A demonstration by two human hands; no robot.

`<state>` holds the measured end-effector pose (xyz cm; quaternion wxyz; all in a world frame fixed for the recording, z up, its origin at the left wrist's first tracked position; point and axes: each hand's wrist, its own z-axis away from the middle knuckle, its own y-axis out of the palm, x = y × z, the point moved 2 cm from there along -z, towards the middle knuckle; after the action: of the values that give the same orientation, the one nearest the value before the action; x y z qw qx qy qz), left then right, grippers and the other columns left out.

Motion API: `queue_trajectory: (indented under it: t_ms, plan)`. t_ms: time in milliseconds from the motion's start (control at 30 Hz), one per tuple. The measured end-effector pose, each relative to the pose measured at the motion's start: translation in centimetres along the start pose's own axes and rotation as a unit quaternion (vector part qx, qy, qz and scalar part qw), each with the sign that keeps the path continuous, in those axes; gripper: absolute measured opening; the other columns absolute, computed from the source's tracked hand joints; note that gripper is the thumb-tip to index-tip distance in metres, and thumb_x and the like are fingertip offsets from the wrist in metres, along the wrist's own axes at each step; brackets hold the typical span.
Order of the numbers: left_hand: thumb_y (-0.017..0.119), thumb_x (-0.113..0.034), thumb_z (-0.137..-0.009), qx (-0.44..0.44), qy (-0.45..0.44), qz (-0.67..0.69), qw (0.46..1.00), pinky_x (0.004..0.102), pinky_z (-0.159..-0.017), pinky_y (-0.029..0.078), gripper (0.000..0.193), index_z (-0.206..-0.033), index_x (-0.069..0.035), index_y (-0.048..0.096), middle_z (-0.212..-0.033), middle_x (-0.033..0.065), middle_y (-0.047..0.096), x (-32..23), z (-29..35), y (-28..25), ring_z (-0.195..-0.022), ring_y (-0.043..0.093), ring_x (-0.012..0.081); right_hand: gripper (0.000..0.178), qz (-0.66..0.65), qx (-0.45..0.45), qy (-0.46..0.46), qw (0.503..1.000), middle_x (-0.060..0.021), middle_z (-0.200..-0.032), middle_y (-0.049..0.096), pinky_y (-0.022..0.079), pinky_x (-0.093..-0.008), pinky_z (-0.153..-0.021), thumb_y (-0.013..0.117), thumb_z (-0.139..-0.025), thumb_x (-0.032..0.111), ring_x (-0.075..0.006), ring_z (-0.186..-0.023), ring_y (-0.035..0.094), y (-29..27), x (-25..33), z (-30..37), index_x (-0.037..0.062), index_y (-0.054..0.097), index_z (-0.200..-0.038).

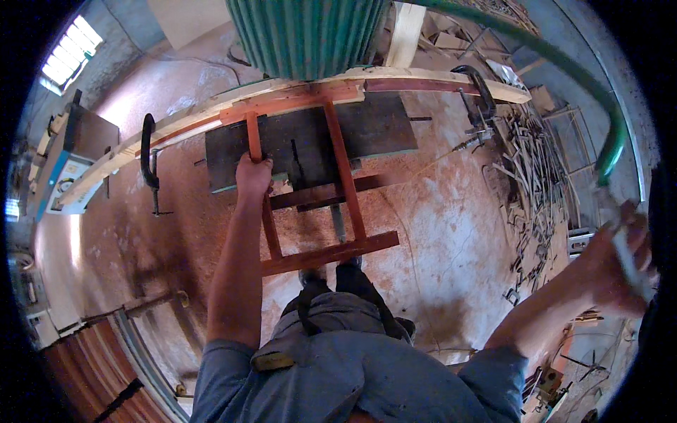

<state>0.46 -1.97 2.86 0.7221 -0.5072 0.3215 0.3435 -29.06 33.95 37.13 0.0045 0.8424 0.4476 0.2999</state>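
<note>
My left hand (pixel 254 173) is closed round one slim upright of a reddish-brown wooden frame (pixel 345 176). The frame has two uprights, a cross rail in the middle and a wider rail at the near end, close to my feet. Its far end meets a reddish rail lying along a long pale wooden beam (pixel 190 121). Off at the right edge, my right hand (pixel 620 264) is raised with its fingers curled round a pale grey, bar-like thing (pixel 624 257). That thing is dim and its kind is unclear. Just above it ends a green hose (pixel 610 151).
Black clamps grip the beam at the left (pixel 147 151) and right (pixel 479 92). A ribbed green drum-like body (pixel 307 35) stands behind it. Dark boards (pixel 381 127) lie below the frame. Scrap wood (pixel 539 190) is heaped at the right; reddish planks (pixel 92 374) lie lower left.
</note>
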Motion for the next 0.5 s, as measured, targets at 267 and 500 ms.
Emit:
queue_trajectory:
  t_ms: [267, 500]
  plan:
    - [0.063, -0.009, -0.080, 0.008, -0.027, 0.093, 0.995, 0.0338, -0.038, 0.042, 0.020, -0.094, -0.002, 0.049, -0.065, 0.0090, 0.053, 1.7, -0.5, -0.3, -0.042, 0.053, 0.0186, 0.033, 0.057, -0.007, 0.090, 0.994, -0.0040, -0.094, 0.053, 0.022, -0.0488, -0.108, 0.052, -0.088, 0.046, -0.0293, -0.110, 0.045, -3.9, -2.6, 16.7, 0.0130, 0.050, -0.093]
    - [0.061, -0.006, -0.081, -0.009, -0.004, 0.060, 0.998, 0.0337, -0.038, 0.042, 0.024, -0.102, -0.002, 0.051, -0.065, 0.0093, 0.054, 1.6, -0.9, 0.1, -0.042, 0.053, 0.0186, 0.037, 0.117, -0.055, 0.146, 0.981, -0.0082, -0.095, 0.055, 0.027, -0.0481, -0.107, 0.048, -0.090, 0.044, -0.0290, -0.105, 0.049, -5.0, -1.8, 18.5, 0.0088, 0.052, -0.097]
